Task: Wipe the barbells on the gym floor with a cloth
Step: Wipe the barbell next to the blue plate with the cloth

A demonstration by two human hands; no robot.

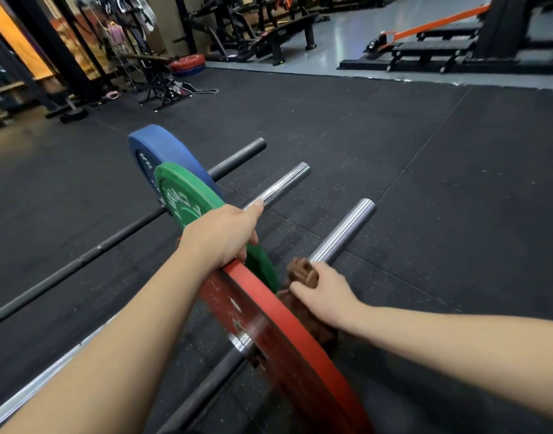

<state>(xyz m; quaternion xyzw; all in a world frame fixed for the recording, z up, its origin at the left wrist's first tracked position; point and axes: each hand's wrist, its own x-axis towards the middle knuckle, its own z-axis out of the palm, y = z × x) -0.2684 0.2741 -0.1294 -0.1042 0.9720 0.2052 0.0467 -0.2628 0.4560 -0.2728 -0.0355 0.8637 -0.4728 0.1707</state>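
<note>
Head view: the nearest barbell's chrome sleeve (pixel 344 230) lies low over the rubber floor (pixel 456 183). A brown cloth (pixel 303 272) is bunched on it just beside the red plate (pixel 300 355), pinched in the curled fingers of the right hand (pixel 326 292). The plate's rim is gripped from above by the left hand (pixel 220 236), fingers curled over it. The cloth is best wrapped fully round the sleeve and drawn outward to its end, with the plate steadied.

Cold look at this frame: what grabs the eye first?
Three coloured plates line up at centre: red plate nearest, green plate behind it, blue plate farthest, standing on the black floor. The left hand grips the red plate's top rim; the right hand holds a brown cloth against the chrome sleeve beside it.
</note>
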